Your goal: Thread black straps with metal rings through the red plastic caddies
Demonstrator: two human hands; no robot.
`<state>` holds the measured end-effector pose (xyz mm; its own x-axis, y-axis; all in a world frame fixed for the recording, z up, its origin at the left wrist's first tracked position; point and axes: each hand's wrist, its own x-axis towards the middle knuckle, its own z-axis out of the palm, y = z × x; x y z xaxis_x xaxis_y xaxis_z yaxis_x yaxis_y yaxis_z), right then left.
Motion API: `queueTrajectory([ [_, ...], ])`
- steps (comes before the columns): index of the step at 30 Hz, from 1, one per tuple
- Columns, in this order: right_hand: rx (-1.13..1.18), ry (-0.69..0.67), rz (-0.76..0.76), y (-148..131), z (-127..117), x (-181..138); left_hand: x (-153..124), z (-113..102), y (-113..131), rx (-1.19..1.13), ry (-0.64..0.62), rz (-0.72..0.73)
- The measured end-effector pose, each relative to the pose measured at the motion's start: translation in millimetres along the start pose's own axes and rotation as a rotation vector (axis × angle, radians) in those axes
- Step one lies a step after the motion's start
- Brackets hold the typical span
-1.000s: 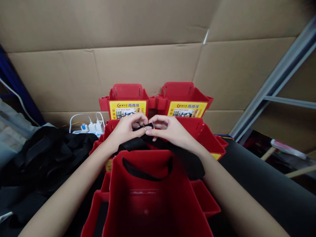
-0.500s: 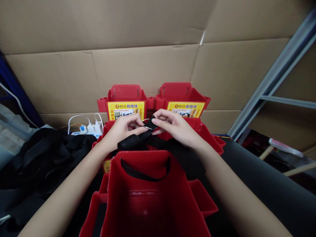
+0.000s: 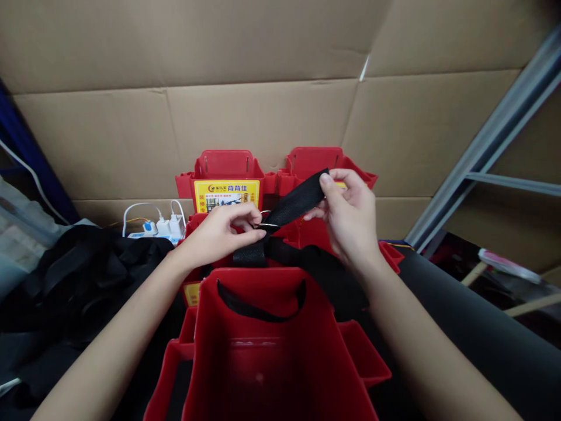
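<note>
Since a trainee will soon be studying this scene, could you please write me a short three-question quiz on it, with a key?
1. Choose one: which hand grips the raised end of the flat black woven strap, A) left or B) right?
2. True or false: a thin black fabric band hangs across the inner back wall of the nearest open-topped red plastic bin.
3. Name it: what does the left hand pinch near the strap's lower end?

Key:
1. B, the right hand.
2. True.
3. At least one thin shiny metal ring, partly hidden by the fingers.
</note>
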<state>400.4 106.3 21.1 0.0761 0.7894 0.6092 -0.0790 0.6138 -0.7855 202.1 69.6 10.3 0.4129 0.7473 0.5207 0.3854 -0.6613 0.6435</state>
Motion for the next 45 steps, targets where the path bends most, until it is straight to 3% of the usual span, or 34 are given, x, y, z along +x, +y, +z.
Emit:
queueTrajectory([
  [3,0.007,-0.228,0.152,3,1,0,0,0,0,-0.057,-0.037,-0.033],
  [6,-0.112,-0.494,0.212,3,4,-3,0,0,-1,-0.103,-0.043,-0.044],
  [9,-0.146,-0.593,0.263,1,7,-8,0,0,-1,-0.116,-0.038,-0.046],
  [16,-0.016,-0.539,0.242,-2,4,-7,-1,2,-1,-0.003,0.017,-0.062],
  [23,-0.163,-0.663,0.211,-4,6,-10,0,6,4,0.004,0.013,0.002],
  [29,-0.083,-0.531,0.258,-6,7,-10,-2,6,6,0.076,0.034,0.071],
  [34,-0.166,-0.655,0.304,-8,3,-10,-2,9,2,0.075,0.008,0.097],
  [41,-0.141,-0.578,0.363,-13,9,-17,-1,10,-3,0.071,0.005,0.181],
  [45,-0.184,-0.652,0.379,-14,10,-18,-1,12,0,-0.035,-0.045,0.188],
])
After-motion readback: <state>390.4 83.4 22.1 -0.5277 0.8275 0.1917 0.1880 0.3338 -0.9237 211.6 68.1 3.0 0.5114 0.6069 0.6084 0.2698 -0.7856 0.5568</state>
